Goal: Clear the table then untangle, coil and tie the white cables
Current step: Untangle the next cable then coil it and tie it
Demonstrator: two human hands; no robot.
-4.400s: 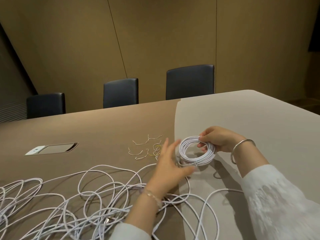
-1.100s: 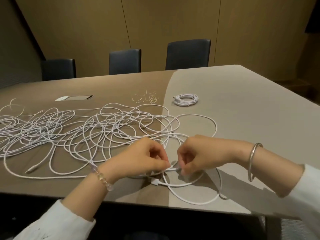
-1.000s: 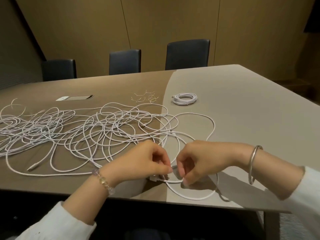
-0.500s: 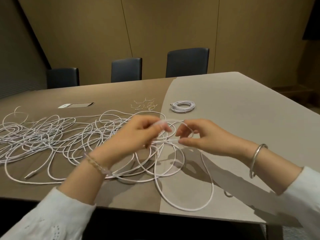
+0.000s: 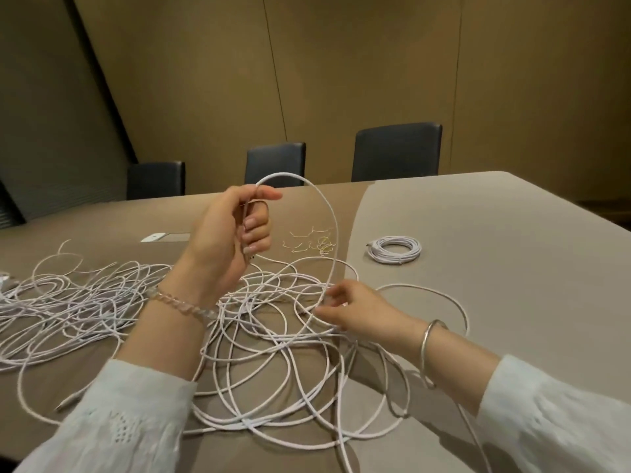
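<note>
the white cable (image 5: 329, 216) now being worked rises in a tall arc above the near middle of the counter (image 5: 478, 227), its upper end clamped in the left hand (image 5: 232, 240), whose grip is curled tight around it. the arc drops to the right hand (image 5: 345, 308), low over the pile, where thumb and fingertips pinch the strand lightly. below both hands lies the tangle of loose cables (image 5: 102, 312), spreading from near centre out to the left edge. one finished coil (image 5: 394, 249) sits apart on the far right, with a scatter of twist ties (image 5: 312, 242) just left of it.

the step looks like forming the first loop of a new coil. to do it well, i'd judge the right hand should let the cable slide through its pinch, feeding even loops up to the left hand while lifting the strand clear of crossings instead of pulling knots tight.
</note>
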